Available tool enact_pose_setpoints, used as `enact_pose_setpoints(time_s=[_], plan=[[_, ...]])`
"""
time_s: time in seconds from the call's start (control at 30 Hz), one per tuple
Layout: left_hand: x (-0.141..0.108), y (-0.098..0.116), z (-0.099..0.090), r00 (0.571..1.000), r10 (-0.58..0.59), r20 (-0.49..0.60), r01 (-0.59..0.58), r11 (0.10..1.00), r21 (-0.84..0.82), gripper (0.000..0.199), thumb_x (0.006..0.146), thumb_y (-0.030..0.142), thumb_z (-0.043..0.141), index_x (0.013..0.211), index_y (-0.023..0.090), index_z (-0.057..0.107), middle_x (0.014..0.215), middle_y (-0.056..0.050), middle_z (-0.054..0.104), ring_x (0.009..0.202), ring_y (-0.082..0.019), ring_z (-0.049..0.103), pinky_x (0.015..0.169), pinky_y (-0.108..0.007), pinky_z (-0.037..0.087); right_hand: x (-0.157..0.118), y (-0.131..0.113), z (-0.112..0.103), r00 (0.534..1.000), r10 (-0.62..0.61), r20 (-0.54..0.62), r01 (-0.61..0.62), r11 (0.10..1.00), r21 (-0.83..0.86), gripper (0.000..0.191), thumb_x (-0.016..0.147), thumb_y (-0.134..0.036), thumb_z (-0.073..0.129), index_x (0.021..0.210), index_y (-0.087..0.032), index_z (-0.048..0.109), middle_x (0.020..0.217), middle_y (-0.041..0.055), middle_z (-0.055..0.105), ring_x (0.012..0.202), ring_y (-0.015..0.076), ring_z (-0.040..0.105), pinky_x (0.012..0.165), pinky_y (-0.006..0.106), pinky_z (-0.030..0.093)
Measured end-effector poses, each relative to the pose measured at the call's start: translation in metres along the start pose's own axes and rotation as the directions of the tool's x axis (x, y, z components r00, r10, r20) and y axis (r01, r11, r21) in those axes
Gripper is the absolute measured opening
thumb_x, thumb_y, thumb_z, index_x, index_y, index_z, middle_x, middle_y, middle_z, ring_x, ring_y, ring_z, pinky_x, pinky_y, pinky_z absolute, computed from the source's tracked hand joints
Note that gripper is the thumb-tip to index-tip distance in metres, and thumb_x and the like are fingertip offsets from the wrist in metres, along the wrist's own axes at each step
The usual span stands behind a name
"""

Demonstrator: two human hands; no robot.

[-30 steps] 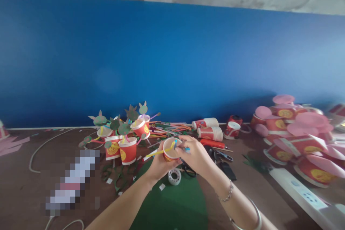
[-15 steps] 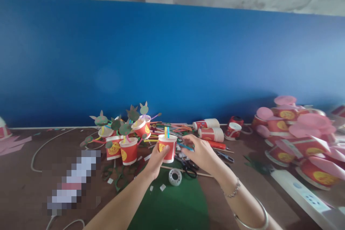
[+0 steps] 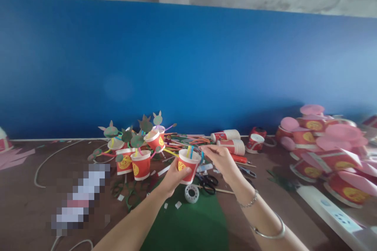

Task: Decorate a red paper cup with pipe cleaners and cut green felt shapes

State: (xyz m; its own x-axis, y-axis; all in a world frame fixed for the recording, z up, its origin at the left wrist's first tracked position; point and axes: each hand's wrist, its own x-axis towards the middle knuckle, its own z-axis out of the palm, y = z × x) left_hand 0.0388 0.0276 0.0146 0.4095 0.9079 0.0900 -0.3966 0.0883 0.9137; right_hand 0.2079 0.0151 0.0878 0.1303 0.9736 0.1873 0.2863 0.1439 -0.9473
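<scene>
My left hand [image 3: 173, 177] is wrapped round a red paper cup [image 3: 187, 170] with a white rim and a yellow emblem, holding it slightly tilted above the table. Inside the cup stand a yellow strip [image 3: 189, 150] and a blue one, like straws or pipe cleaners. At the cup's right side a blue straw-like strip [image 3: 202, 157] sticks out and curves upward. The fingertips of my right hand [image 3: 219, 160] close on this strip beside the rim. A yellow strip reaches the cup's left side.
Finished-looking cups with green animal heads [image 3: 140, 164] stand at the left. Below the held cup lie a tape roll [image 3: 191, 193] and black scissors [image 3: 208, 183]. Stacked cups [image 3: 231, 146] lie at the back; pink-trimmed cups [image 3: 343, 188] and a power strip [image 3: 326, 208] are on the right.
The cup has moved slightly right and down and tipped, so more of its inside shows. The blue strip at its side has gone from pointing outward to pointing up.
</scene>
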Motion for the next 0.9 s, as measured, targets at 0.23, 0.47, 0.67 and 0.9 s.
enact_pose_setpoints(time_s=[0.23,0.47,0.67,0.9], plan=[[-0.001,0.001,0.003,0.996,-0.002,0.089,0.003,1.0,-0.006,0.071,0.056,0.045,0.078,0.116,0.017,0.051,0.1,-0.011,0.066,0.087,-0.024,0.062,0.078,-0.036,0.046,-0.003,-0.002,0.003,0.982,-0.074,0.174,0.072,0.997,0.016,0.027,0.075,-0.04,0.06,0.07,-0.016,0.072,0.088,0.0055,0.063,0.079,0.0169,0.057,0.069,0.028,0.044],[-0.005,0.003,0.007,0.989,-0.028,0.147,0.026,1.0,0.017,0.073,0.057,0.045,0.078,0.118,0.015,0.05,0.09,-0.009,0.067,0.079,-0.022,0.063,0.077,-0.036,0.046,-0.002,0.008,0.008,0.975,-0.124,0.185,0.126,0.992,0.003,0.025,0.076,-0.038,0.061,0.065,-0.017,0.07,0.092,0.0049,0.061,0.079,0.0164,0.057,0.067,0.027,0.044],[0.001,-0.003,0.005,0.996,0.072,-0.044,-0.071,0.997,0.02,0.053,0.074,0.05,0.062,0.115,0.017,0.057,0.115,-0.012,0.061,0.102,-0.025,0.058,0.09,-0.038,0.042,0.001,0.016,0.006,0.989,-0.133,0.071,0.135,0.99,-0.028,0.026,0.076,-0.036,0.06,0.062,-0.016,0.07,0.09,0.0063,0.061,0.078,0.0171,0.057,0.065,0.028,0.044],[0.01,0.01,0.0,0.918,0.22,-0.329,-0.239,0.971,-0.016,0.043,0.08,0.048,0.054,0.11,0.018,0.064,0.097,-0.008,0.068,0.095,-0.021,0.06,0.09,-0.035,0.041,0.005,0.014,0.001,0.989,-0.118,0.086,0.123,0.99,-0.066,0.026,0.074,-0.035,0.059,0.059,-0.016,0.069,0.089,0.0076,0.062,0.081,0.0189,0.057,0.067,0.029,0.044]])
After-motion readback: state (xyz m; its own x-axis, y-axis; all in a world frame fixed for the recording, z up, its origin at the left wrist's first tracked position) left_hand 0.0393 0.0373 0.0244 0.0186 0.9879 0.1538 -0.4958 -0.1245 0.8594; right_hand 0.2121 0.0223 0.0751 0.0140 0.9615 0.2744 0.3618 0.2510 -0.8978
